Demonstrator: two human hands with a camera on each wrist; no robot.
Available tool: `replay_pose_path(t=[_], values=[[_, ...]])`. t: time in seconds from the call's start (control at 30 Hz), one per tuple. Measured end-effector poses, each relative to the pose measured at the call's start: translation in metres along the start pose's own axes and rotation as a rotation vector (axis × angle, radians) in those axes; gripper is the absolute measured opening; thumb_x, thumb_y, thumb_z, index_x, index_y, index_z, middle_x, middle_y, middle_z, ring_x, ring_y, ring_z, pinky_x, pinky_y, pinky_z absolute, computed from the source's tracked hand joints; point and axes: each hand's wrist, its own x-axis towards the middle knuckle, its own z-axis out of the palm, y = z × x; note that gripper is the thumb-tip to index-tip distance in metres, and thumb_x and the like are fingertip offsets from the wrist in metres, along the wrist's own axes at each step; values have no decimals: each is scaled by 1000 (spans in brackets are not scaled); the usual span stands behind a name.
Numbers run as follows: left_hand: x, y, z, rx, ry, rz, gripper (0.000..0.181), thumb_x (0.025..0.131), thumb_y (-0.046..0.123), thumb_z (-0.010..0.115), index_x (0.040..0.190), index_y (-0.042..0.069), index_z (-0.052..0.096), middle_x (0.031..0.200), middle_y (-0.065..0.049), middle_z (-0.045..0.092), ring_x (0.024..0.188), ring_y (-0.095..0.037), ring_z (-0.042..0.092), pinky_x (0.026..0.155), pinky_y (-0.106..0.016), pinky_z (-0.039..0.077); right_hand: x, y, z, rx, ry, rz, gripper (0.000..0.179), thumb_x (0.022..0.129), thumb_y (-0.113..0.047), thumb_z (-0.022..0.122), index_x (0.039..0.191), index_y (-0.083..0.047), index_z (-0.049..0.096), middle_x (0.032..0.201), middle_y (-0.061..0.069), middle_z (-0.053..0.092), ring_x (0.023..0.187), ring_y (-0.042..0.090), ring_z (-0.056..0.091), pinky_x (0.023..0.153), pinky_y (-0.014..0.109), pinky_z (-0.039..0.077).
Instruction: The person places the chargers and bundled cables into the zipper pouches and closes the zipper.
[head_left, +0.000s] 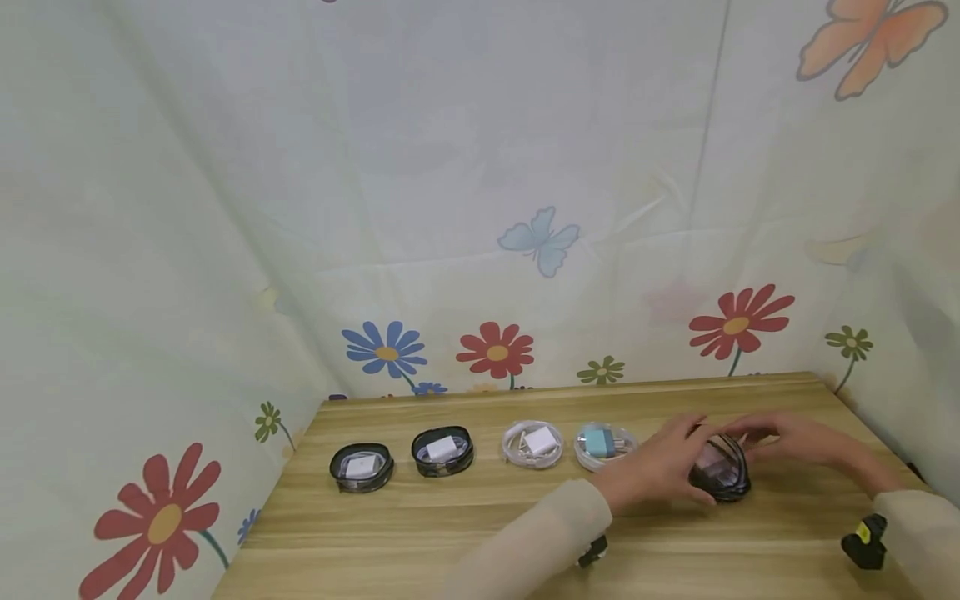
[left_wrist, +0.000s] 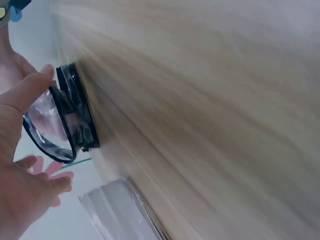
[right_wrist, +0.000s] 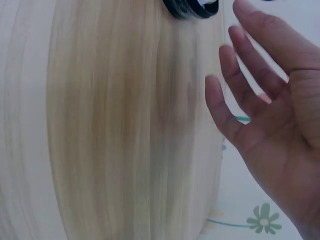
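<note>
A small clear pouch with black edging [head_left: 723,471] stands on the table at the right, between my two hands. In the left wrist view its clear flap [left_wrist: 47,112] is tilted up from the black-rimmed base [left_wrist: 82,112]. My left hand [head_left: 660,467] is spread beside it; one finger touches the flap's upper edge, while the thumb stands apart. From the other side, my right hand [head_left: 795,442] reaches to the pouch's top edge. In the right wrist view its fingers are loosely bent with nothing seen between them. Whether its fingertips touch the pouch is unclear.
Left of my hands are a clear case with a teal charger [head_left: 598,442], a clear case with a white charger [head_left: 536,442], and two black-edged cases [head_left: 442,451] [head_left: 362,467] holding white chargers and cables. A flowered curtain [head_left: 450,167] hangs behind the wooden table [head_left: 420,542].
</note>
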Motion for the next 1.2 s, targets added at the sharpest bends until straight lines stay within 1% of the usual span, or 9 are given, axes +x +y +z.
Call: replay_pose_path(t=[0.17,0.23,0.43,0.63,0.73,0.87,1.0,1.1,1.2], values=[[-2,-5,-4,90,-72,90,70,88,46,78,147,32,44,159,10,26,146,-9,22,114,-18,28,-5,0,-4,-60,61,102,33,99,-19,67,127,0,67,120,14,70,101,0,62,80,23,54],[-1,-4,-4,125,-80,124,65,90,41,77,146,32,46,158,9,27,144,-8,23,114,-17,26,-6,0,-4,-64,77,134,31,100,-18,65,125,0,67,119,15,70,101,-2,62,80,23,54],[4,-3,-3,140,-93,178,72,92,29,76,154,31,39,158,9,29,146,-5,22,116,-14,20,-7,-2,-6,-32,88,134,30,102,-17,62,125,1,67,119,17,70,100,-6,60,79,22,55],[9,-3,0,194,-155,210,78,94,27,74,159,32,31,161,12,29,147,-1,23,116,-14,20,-10,-2,-7,-34,89,76,29,101,-14,63,122,4,67,116,19,70,100,-4,61,79,21,55],[11,-2,-2,235,-194,207,75,97,28,70,160,35,29,161,14,29,147,0,24,116,-15,22,-10,-2,-7,-29,82,83,29,101,-15,63,122,4,67,117,19,70,100,-4,62,79,21,55],[14,-5,-6,217,-229,206,65,103,23,61,158,38,32,160,17,32,146,1,26,115,-14,22,-10,-1,-5,-11,71,111,29,101,-15,63,124,3,67,119,19,69,101,-3,61,79,21,54],[16,-6,-11,213,-254,192,59,106,17,52,157,41,34,159,20,34,142,3,28,114,-12,22,-11,1,-3,-29,70,78,27,101,-12,62,122,4,67,117,19,69,100,-3,61,77,22,55],[15,-3,-16,218,-270,154,62,106,15,52,158,43,32,158,23,34,135,4,32,109,-11,27,-10,1,-2,-36,75,85,26,101,-13,63,121,2,68,115,16,70,100,-5,60,77,22,55],[14,0,-18,205,-272,109,62,104,20,57,157,42,33,156,22,39,128,4,36,104,-9,31,-9,-1,-1,-34,68,111,26,101,-14,63,121,1,69,116,15,70,99,-4,60,77,23,55]])
